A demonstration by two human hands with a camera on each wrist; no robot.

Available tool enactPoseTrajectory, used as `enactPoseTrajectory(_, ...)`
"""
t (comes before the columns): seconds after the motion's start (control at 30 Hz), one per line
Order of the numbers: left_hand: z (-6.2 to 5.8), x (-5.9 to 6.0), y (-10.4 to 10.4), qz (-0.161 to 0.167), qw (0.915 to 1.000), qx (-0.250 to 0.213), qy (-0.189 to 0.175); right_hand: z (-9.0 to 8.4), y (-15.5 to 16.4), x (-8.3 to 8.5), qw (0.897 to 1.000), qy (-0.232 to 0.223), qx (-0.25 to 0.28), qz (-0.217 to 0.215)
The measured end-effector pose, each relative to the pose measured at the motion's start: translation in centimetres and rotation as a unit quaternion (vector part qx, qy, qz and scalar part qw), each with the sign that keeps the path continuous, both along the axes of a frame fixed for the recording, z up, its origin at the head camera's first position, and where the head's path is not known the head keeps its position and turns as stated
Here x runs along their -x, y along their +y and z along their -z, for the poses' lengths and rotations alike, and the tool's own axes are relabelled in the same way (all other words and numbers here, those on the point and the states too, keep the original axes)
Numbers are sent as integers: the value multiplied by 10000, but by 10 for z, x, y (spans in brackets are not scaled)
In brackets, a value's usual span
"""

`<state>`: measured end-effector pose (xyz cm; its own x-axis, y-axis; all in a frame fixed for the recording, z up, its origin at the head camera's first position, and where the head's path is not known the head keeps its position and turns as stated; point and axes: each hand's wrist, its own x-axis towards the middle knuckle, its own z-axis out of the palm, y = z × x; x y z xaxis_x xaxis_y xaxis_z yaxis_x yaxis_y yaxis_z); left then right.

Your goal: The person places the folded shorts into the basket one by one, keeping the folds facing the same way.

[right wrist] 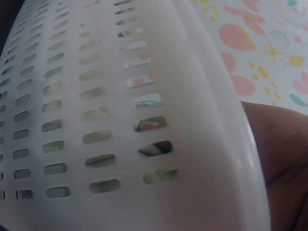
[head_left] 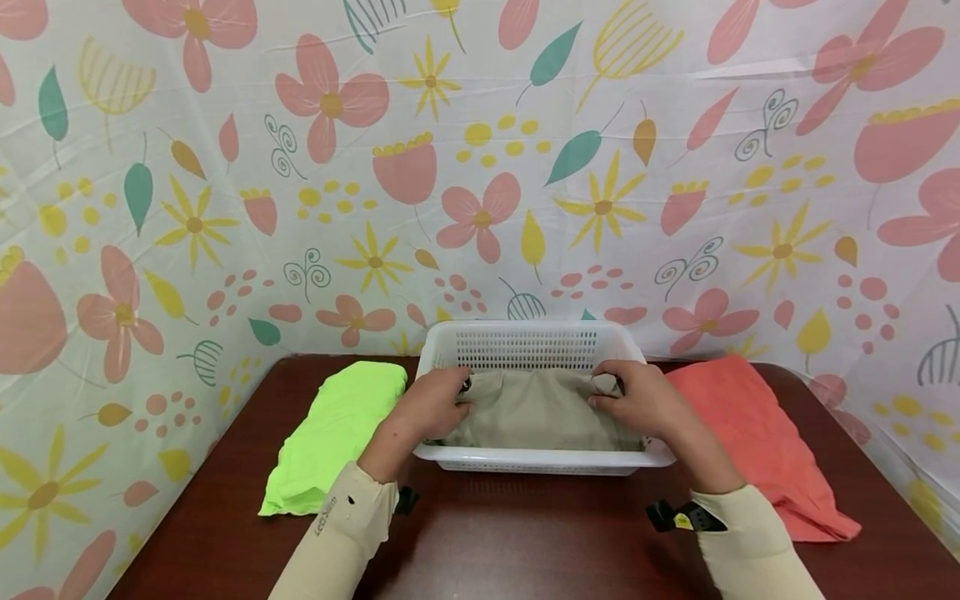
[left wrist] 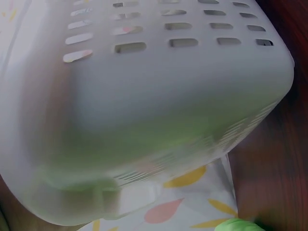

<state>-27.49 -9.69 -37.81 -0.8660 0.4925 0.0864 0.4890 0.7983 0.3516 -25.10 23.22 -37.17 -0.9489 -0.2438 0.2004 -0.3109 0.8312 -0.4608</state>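
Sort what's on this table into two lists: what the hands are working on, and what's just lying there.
In hand:
- khaki cloth, folded in the basket, gripped at its ends
- white basket
- left hand, on the cloth's left end
- right hand, on its right end

Lying about:
- green cloth, left of the basket
- coral cloth, right of it

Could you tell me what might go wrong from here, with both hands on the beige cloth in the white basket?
1. The left hand and right hand grip the beige cloth at its ends; its fold may bunch or come undone.
2. The white basket looks light and could slide on the smooth table.
3. The green cloth and the coral cloth lie close beside the basket and might get nudged.
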Motion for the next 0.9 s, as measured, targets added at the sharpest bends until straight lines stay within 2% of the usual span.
enactPoseTrajectory(0.2, 3, 0, 3, -110, 9997, 95, 180, 4, -5, 3, 9998, 134, -138, -87)
enactPoseTrajectory(0.63, 9, -2, 10, -467, 9966, 434, 528, 13, -14, 1, 9989, 73, -456, 60)
enactPoseTrajectory(0.9, 12, -3, 11, -553, 9931, 496, 911, 20, -16, 3, 9987, 46, -503, 95)
